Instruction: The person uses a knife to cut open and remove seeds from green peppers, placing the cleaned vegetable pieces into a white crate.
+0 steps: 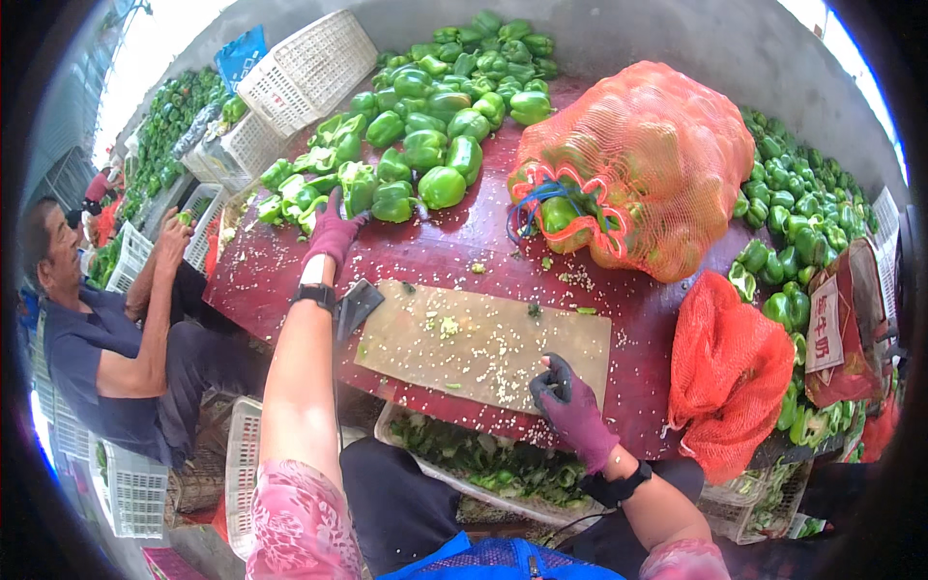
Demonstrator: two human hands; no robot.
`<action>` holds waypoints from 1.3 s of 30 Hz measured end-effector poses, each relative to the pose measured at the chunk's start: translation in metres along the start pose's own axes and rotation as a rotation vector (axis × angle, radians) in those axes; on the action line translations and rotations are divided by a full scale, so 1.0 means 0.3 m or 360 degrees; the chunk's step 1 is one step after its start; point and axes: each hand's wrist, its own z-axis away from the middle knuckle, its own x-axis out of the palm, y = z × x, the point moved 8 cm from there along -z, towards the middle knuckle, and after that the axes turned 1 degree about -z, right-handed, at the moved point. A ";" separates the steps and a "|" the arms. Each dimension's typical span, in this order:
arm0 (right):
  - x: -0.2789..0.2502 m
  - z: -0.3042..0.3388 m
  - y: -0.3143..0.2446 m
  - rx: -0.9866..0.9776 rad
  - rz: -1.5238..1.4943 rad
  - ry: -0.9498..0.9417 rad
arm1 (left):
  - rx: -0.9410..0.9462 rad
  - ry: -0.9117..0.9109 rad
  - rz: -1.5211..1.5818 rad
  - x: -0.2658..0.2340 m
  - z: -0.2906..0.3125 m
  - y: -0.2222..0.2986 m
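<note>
Left hand (334,237), purple glove: fingers reaching forward and parted, tips at the near edge of a pepper heap. One pale, rough-sided green pepper (359,187) lies directly at these fingertips, slightly to their right; whether glove and pepper touch cannot be told. A whole green pepper (391,202) sits just right of it, clear of the fingers.

Right hand (572,411), purple glove with dark fingers: fingers bent, over the lower right part of a tan board (483,333); whether anything is held cannot be told. The peppers lie well apart from this hand, beyond the board.

Surroundings: red table (435,253), strewn with pale seeds; dark flat object (359,307), beside the left wrist; orange mesh sack (667,145), filled with peppers, at right; red mesh bag (730,372), slumped, nearer the person; white crate (314,72), tilted, behind the heap; green scraps (483,459), below the table's near edge; co-worker (106,338), seated at left, hands raised.
</note>
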 end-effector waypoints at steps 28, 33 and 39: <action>0.015 -0.003 -0.001 -0.0081 0.0407 -0.0007 | 0.0002 -0.0373 0.1367 0.091 0.201 -0.196; 0.008 -0.010 -0.042 -0.0089 0.0516 0.0039 | 0.0555 -0.0589 0.0266 0.046 0.567 0.107; -0.003 -0.017 -0.015 -0.0046 0.0480 0.0043 | 0.1151 -0.0688 0.0210 0.011 0.626 0.267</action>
